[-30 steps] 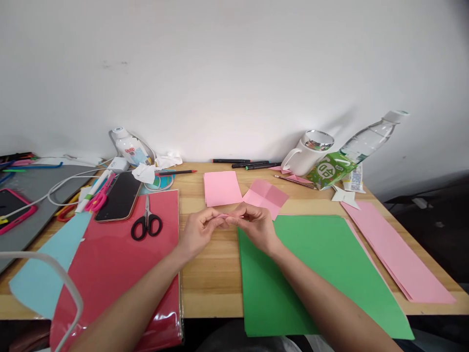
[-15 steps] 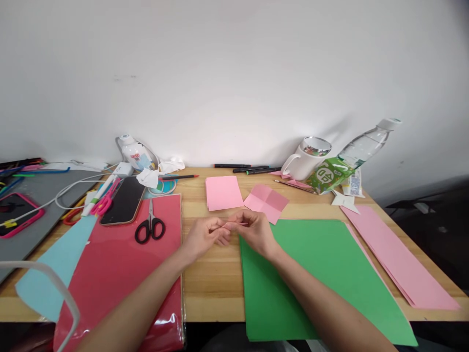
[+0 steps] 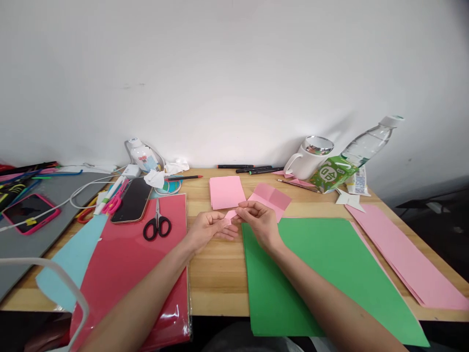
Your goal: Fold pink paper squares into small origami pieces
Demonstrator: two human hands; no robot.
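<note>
Between my two hands is a small folded piece of pink paper (image 3: 230, 215), held just above the desk. My left hand (image 3: 210, 230) pinches its left end between thumb and fingers. At its right end, my right hand (image 3: 261, 222) grips it with thumb and forefinger. Much of the folded paper is covered by my fingers. Just beyond my hands lies a stack of square pink sheets (image 3: 226, 191). Beside that stack, a creased pink square (image 3: 280, 199) rests partly behind my right hand.
Black-handled scissors (image 3: 157, 226) lie on a red paper pack (image 3: 146, 274) at left, near a phone (image 3: 132, 200). Green sheets (image 3: 322, 278) sit under my right forearm. A white mug (image 3: 309, 161), a green carton (image 3: 331, 173) and a tilted bottle (image 3: 370, 144) stand at back right.
My hands have drawn slightly apart, and more of the folded pink paper shows between them. The whole view has shifted a little, with things on the desk appearing further right.
</note>
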